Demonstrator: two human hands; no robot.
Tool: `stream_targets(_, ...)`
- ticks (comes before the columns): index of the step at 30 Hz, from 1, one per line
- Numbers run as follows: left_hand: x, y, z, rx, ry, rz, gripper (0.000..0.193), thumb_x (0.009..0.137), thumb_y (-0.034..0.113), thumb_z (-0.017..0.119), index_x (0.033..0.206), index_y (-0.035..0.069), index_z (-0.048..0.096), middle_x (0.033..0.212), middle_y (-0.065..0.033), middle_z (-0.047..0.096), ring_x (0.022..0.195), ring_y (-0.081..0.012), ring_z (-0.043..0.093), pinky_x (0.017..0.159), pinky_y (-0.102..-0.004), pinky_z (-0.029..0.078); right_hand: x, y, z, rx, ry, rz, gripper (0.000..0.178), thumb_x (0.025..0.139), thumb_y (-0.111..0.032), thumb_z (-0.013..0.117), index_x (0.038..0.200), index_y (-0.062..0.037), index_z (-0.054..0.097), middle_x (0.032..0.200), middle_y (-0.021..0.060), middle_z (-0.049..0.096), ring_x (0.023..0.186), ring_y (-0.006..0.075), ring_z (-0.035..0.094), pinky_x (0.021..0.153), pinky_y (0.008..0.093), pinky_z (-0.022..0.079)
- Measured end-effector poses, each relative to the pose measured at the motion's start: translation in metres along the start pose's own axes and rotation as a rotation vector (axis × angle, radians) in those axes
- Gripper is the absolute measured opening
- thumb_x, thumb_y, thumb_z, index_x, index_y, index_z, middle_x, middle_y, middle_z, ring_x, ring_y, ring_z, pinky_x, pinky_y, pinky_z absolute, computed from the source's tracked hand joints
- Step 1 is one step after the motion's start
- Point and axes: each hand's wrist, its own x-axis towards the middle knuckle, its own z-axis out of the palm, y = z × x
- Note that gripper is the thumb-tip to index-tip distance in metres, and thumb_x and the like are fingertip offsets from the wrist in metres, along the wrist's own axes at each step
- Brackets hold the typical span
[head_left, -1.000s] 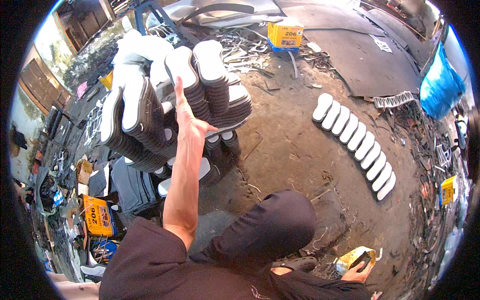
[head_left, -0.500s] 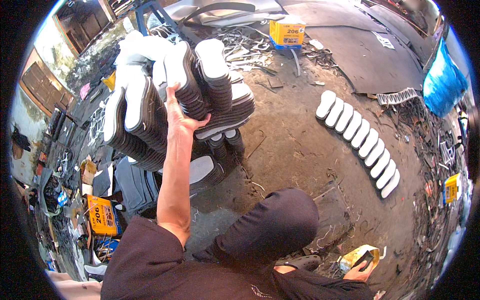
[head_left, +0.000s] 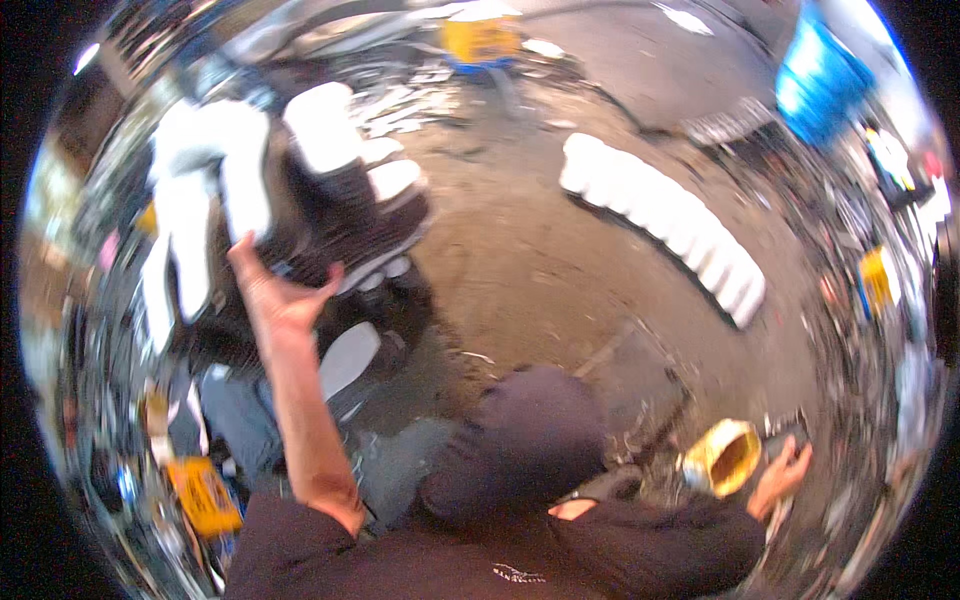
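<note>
Stacks of dark foam shoe soles with white tops [head_left: 335,140] rise at the left. My left hand [head_left: 283,300] is at their near side, thumb and fingers spread apart; blur hides whether it touches them. At the lower right my right hand [head_left: 782,478] is beside a yellow open tin [head_left: 722,458], fingers apart with nothing seen between them. A small dark object [head_left: 785,422] lies just beyond its fingertips, too blurred to name. An overlapping row of white-topped soles [head_left: 665,225] curves across the floor at the right.
A yellow-and-blue box [head_left: 480,42] stands at the far side, near white scrap strips [head_left: 405,105]. Another yellow box [head_left: 203,495] is at the lower left. A blue sack [head_left: 820,80] is at the far right. Dark sheets [head_left: 650,60] cover the floor behind.
The view has swung, shifting the scene left and blurring it. My left hand has come away from its grip on the sole stack. My right hand has let go of the dark object.
</note>
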Motion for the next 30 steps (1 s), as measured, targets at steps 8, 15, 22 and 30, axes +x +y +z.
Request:
stream_targets(8, 0.019, 0.022, -0.027, -0.056, 0.017, -0.067, 0.084, 0.075, 0.043, 0.094, 0.15, 0.022, 0.061, 0.158, -0.0104, 0.056, 0.142, -0.0368, 0.049, 0.108, -0.0736, 0.049, -0.088, 0.09, 0.014, 0.47, -0.031, 0.736, 0.048, 0.096, -0.043, 0.087, 0.116, -0.0053, 0.065, 0.08, 0.0032, 0.063, 0.058, 0.0135, 0.06, 0.048, 0.0305, 0.044)
stream_targets(15, 0.031, 0.022, -0.03, -0.041, 0.037, -0.1, 0.093, 0.07, 0.034, 0.1, 0.152, 0.018, 0.06, 0.161, -0.0115, 0.049, 0.143, -0.039, 0.047, 0.11, -0.0721, 0.05, -0.163, 0.154, 0.042, 0.499, 0.279, 0.86, 0.065, 0.086, -0.033, 0.099, 0.123, -0.0059, 0.053, 0.086, 0.0137, 0.073, 0.06, 0.02, 0.068, 0.051, 0.0328, 0.054)
stream_targets(22, 0.029, 0.027, -0.03, -0.001, 0.044, 0.008, 0.09, 0.071, 0.042, 0.099, 0.151, 0.025, 0.06, 0.162, -0.0079, 0.048, 0.142, -0.0356, 0.047, 0.106, -0.0677, 0.052, -0.177, 0.164, 0.066, 0.319, 0.234, 0.961, 0.063, 0.093, -0.043, 0.091, 0.122, -0.0048, 0.051, 0.09, 0.0141, 0.071, 0.057, 0.0228, 0.067, 0.048, 0.0373, 0.052)
stream_targets(30, 0.039, 0.041, -0.056, 0.139, 0.069, 0.028, 0.098, 0.074, 0.072, 0.08, 0.158, 0.029, 0.054, 0.165, -0.0051, 0.049, 0.146, -0.0349, 0.043, 0.108, -0.0682, 0.037, -0.063, -0.022, 0.026, 0.197, 0.09, -0.033, 0.02, 0.108, -0.021, 0.072, 0.112, -0.0044, 0.062, 0.099, 0.0061, 0.066, 0.09, 0.0192, 0.063, 0.085, 0.0371, 0.053)
